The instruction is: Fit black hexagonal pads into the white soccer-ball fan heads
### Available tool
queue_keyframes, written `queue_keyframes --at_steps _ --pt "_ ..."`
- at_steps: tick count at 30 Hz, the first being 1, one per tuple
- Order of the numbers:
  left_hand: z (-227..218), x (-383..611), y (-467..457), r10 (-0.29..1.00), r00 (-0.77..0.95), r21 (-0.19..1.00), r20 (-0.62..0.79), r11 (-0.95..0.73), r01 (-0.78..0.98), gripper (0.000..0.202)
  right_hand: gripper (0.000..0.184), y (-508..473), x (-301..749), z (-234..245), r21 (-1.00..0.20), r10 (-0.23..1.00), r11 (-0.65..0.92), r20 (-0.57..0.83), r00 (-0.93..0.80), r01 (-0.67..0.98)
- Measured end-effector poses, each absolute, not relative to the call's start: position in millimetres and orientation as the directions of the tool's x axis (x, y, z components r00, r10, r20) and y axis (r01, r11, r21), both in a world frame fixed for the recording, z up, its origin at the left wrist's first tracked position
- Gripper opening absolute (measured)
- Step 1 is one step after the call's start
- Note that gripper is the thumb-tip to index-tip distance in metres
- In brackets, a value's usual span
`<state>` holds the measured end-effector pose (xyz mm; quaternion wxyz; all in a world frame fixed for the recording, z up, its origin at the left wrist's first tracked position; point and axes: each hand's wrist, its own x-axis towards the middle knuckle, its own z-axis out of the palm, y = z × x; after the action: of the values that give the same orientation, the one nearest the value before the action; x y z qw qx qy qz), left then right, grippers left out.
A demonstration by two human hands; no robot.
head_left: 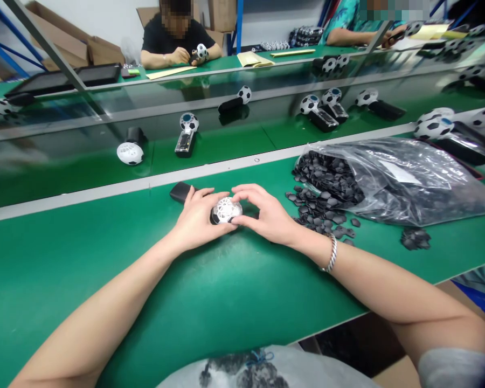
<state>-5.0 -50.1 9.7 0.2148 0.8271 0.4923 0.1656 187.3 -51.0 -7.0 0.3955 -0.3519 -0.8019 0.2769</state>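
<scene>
A toy soccer ball (225,210) with a white openwork face and a few black patches lies between my hands, joined to a black handle (181,192). My left hand (200,218) is closed around the ball's left side, its palm over the place where ball and handle meet. From the other side, my right hand (264,213) curves in with thumb and fingertips at the ball's right edge. Whether a small part sits between those fingertips cannot be made out. Small black patch pieces (321,207) lie loose to the right of my right hand.
A clear plastic bag (412,180) spills more black pieces on the right. Behind a pale rail (84,189), several ball-headed units (186,134) lie along a green conveyor belt (262,134). Two people sit across it, one holding a ball unit (202,52).
</scene>
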Motion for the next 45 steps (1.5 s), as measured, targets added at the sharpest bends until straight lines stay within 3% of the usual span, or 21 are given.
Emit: queue_keyframes --at_steps 4,11,13,16,18,21,24,27,31,37,41,45 --pt "11.4 -2.3 -51.1 0.921 0.386 0.561 0.061 -0.351 0.749 0.057 0.039 -49.5 183.4 -14.7 -0.903 0.836 0.387 0.258 -0.484 0.187" --pt "4.9 -3.4 -51.2 0.895 0.438 0.599 0.085 -0.397 0.695 0.06 0.03 -35.0 192.6 -8.8 -0.91 0.854 0.318 0.152 -0.497 0.268" --pt "1.7 -5.1 -51.1 0.866 0.489 0.595 0.104 -0.448 0.667 0.065 0.019 -25.0 207.2 -2.1 -0.82 0.881 0.344 0.112 -0.461 0.458" --pt "2.4 -9.9 -48.4 0.83 0.548 0.588 0.104 -0.496 0.639 0.069 0.018 -16.4 227.9 5.3 -0.541 0.929 0.34 0.065 -0.365 0.769" --pt "7.6 -14.0 -45.9 0.779 0.625 0.603 0.043 -0.52 0.606 0.066 0.021 -16.6 234.2 6.7 -0.447 0.926 0.341 0.011 -0.376 0.827" --pt "16.5 -17.2 -46.1 0.705 0.705 0.655 -0.079 -0.496 0.57 0.061 0.013 -20.7 232.4 4.9 -0.414 0.91 0.368 -0.024 -0.414 0.833" --pt "17.5 -13.4 -52.0 0.771 0.632 0.685 -0.081 -0.417 0.597 0.059 0.007 -22.4 227.6 2.9 -0.395 0.902 0.38 -0.041 -0.429 0.836" --pt "11.0 -9.1 -55.9 0.819 0.574 0.717 -0.005 -0.397 0.573 0.053 0.016 -20.8 227.2 3.1 -0.425 0.903 0.362 -0.062 -0.426 0.829" --pt "4.6 -11.8 -51.1 0.766 0.642 0.773 0.031 -0.426 0.471 0.052 0.01 -21.6 229.2 6.3 -0.476 0.884 0.388 -0.051 -0.465 0.789" --pt "3.5 -13.9 -47.3 0.768 0.638 0.749 0.05 -0.452 0.484 0.053 0.005 -38.4 218.5 13.7 -0.741 0.824 0.443 0.115 -0.554 0.505" --pt "2.5 -11.9 -48.6 0.769 0.637 0.744 0.059 -0.459 0.485 0.053 0.013 -48.6 211.0 18.8 -0.705 0.802 0.494 0.142 -0.58 0.51" --pt "3.0 -10.4 -48.9 0.77 0.636 0.744 0.051 -0.454 0.491 0.054 0.012 -53.3 209.7 20.2 -0.742 0.845 0.391 0.056 -0.532 0.544"
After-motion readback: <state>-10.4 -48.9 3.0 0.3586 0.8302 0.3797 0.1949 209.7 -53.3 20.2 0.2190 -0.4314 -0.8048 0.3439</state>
